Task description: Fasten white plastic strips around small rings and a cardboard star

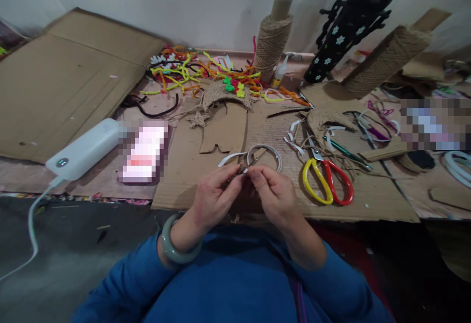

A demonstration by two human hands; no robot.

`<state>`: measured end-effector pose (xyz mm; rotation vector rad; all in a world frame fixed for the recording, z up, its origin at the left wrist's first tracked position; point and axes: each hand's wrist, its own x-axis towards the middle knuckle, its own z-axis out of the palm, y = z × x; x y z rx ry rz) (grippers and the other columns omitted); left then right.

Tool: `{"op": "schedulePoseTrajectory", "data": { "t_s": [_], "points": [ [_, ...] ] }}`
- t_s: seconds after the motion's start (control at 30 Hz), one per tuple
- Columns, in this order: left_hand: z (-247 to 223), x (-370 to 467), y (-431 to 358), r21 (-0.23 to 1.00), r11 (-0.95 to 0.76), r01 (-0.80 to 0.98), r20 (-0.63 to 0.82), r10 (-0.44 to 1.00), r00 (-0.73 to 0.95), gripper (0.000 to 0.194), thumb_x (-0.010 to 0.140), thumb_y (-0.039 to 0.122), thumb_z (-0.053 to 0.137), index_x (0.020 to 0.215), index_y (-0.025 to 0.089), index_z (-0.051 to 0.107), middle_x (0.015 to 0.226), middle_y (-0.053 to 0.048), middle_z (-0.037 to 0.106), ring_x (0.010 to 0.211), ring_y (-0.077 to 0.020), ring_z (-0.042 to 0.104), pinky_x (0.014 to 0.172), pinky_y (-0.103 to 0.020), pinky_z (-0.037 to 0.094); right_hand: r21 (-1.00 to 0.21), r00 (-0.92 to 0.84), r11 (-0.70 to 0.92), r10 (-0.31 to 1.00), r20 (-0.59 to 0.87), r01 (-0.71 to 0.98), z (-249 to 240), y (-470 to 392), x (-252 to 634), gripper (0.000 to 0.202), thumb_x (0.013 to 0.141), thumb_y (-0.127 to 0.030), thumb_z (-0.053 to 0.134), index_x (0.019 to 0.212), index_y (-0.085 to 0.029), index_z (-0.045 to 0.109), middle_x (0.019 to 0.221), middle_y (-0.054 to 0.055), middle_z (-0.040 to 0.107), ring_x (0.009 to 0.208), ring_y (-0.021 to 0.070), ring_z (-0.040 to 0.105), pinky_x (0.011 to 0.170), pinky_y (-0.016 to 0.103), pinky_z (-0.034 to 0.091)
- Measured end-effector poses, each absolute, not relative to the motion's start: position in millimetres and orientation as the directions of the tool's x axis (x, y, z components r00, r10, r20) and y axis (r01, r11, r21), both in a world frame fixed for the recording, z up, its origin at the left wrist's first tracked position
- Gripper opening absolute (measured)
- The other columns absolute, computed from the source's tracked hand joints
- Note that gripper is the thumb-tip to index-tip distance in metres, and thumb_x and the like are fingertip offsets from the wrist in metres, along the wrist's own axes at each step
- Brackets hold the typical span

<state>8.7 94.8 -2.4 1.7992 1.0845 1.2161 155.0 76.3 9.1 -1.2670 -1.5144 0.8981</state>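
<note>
My left hand (217,193) and my right hand (274,193) meet at the front of the cardboard mat, fingertips pinched together. Between them is a small brown and white piece (245,170), mostly covered by the fingers, so its kind is unclear. Just beyond the fingertips lies a coil of white strip (280,159), its loose end reaching left. Farther back rests a twine-wrapped crescent (224,95) with small green, red and yellow flowers and a twine star (197,119) beside it. Scissors (327,181) with one yellow and one red handle lie right of my right hand.
A phone (143,151) and a white power bank (84,149) with a cable lie left. Behind are colourful pipe cleaners (184,73), a glue bottle (279,74), twine spools (273,43) and a black flowered holder (342,34). Cardboard (73,83) leans at far left.
</note>
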Motion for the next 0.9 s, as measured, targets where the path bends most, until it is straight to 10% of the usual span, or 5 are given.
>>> {"op": "schedulePoseTrajectory", "data": {
  "t_s": [0.2, 0.43, 0.63, 0.9],
  "points": [
    [-7.9, 5.2, 96.3, 0.974, -0.196, 0.115, 0.161, 0.953, 0.256, 0.021, 0.087, 0.026, 0.054, 0.086, 0.017, 0.073, 0.072, -0.002, 0.068, 0.066, -0.0123, 0.06, 0.063, -0.022, 0.047, -0.864, -0.06, 0.314, 0.947, 0.317, 0.393, 14.0, 75.7, 162.0, 0.02, 0.093, -0.023, 0.048, 0.1, -0.02, 0.066, 0.066, -0.001, 0.066, 0.052, 0.0101, 0.059, 0.051, 0.022, 0.05],
    [0.1, 5.7, 97.0, 0.984, -0.115, 0.137, 0.072, 0.957, 0.283, 0.02, 0.08, 0.024, 0.055, 0.073, 0.015, 0.071, 0.059, 0.001, 0.06, 0.055, -0.0101, 0.05, 0.053, -0.021, 0.04, -0.462, -0.132, 0.515, 0.758, 0.639, 0.722, 25.5, 81.7, 170.8, 0.01, 0.087, -0.016, 0.058, 0.09, -0.017, 0.067, 0.085, 0.007, 0.07, 0.085, 0.0199, 0.061, 0.079, 0.034, 0.05],
    [4.4, 6.8, 98.6, 0.981, -0.1, 0.168, 0.036, 0.936, 0.35, 0.018, 0.076, 0.023, 0.056, 0.072, 0.014, 0.072, 0.064, -0.002, 0.065, 0.06, -0.0119, 0.056, 0.059, -0.023, 0.043, -0.623, -0.203, 0.473, 0.867, 0.455, 0.624, 24.5, 86.0, 166.0, 0.011, 0.084, -0.018, 0.057, 0.076, -0.017, 0.064, 0.07, 0.003, 0.064, 0.074, 0.0183, 0.058, 0.069, 0.032, 0.047],
    [-1.1, 4.3, 98.3, 0.953, 0.283, -0.111, -0.214, 0.884, 0.416, 0.021, 0.07, 0.036, 0.072, 0.074, 0.015, 0.068, 0.064, 0.0, 0.064, 0.058, -0.011, 0.056, 0.054, -0.021, 0.045, -0.967, 0.121, 0.074, 0.987, 0.106, 0.243, 17.0, 90.2, 162.9, 0.013, 0.079, -0.031, 0.057, 0.072, -0.02, 0.059, 0.06, -0.003, 0.054, 0.054, 0.0117, 0.051, 0.05, 0.024, 0.041]
  ]
}}
